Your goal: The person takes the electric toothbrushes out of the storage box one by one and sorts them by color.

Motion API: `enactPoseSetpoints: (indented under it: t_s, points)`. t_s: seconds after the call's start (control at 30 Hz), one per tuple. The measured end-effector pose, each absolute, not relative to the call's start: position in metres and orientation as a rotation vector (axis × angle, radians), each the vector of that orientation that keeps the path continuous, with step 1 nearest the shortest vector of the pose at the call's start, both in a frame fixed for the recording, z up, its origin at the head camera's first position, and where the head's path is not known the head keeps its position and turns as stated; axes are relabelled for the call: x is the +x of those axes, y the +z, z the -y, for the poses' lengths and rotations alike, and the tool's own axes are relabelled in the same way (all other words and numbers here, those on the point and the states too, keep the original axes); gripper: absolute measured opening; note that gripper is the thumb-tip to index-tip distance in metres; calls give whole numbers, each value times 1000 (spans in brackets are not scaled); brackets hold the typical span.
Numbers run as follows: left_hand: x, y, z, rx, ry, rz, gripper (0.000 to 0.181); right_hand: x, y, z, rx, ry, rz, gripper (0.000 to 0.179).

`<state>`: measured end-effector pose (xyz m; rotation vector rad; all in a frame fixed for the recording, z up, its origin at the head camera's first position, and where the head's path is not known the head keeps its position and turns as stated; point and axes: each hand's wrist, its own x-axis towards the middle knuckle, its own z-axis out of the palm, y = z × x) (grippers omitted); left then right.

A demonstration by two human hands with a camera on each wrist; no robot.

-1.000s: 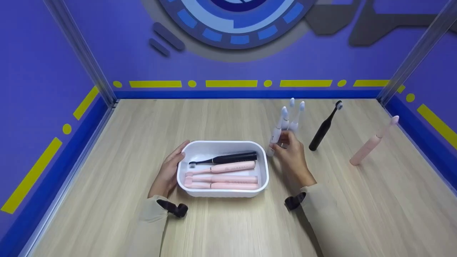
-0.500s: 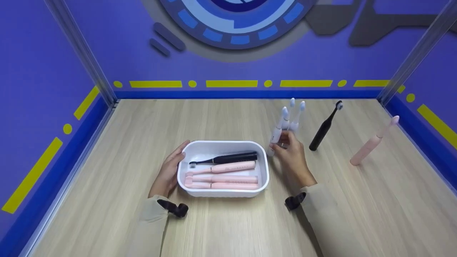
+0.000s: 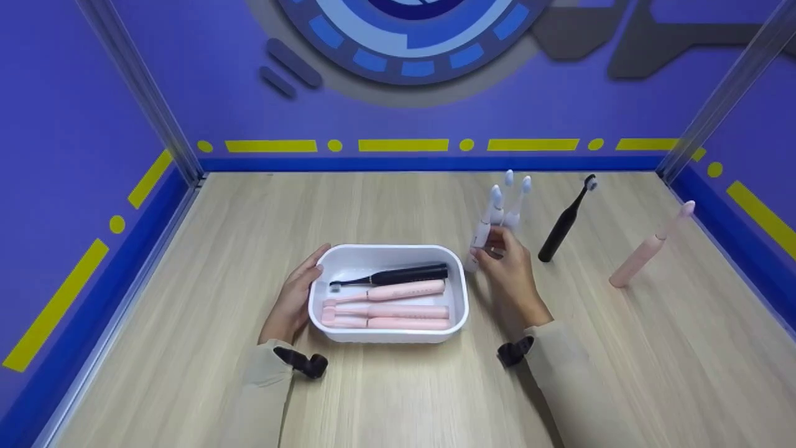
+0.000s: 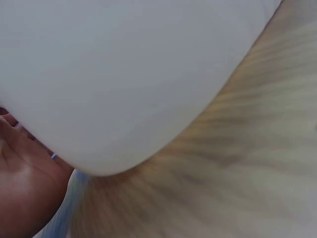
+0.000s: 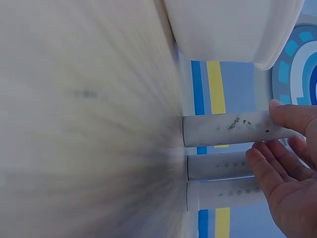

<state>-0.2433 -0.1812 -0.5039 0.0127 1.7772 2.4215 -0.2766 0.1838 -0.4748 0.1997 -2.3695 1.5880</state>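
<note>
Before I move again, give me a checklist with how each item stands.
1. Left hand on tray: ok, at its left side.
2. Right hand holding near white brush: ok.
3. Near white brush apart from tray: ok, the right wrist view shows a gap.
4. Fingers clear of rear white brushes: cannot tell.
5. Brushes in tray lying down: ok, one black, three pink.
</note>
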Motion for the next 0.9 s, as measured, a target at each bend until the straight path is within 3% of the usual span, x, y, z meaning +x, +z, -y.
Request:
enactPoseSetpoints:
  t_s: [0.9]
  points:
    - [-243, -503, 180, -2, 2421, -1780, 49, -266, -469, -194, 239, 1513, 2344, 31]
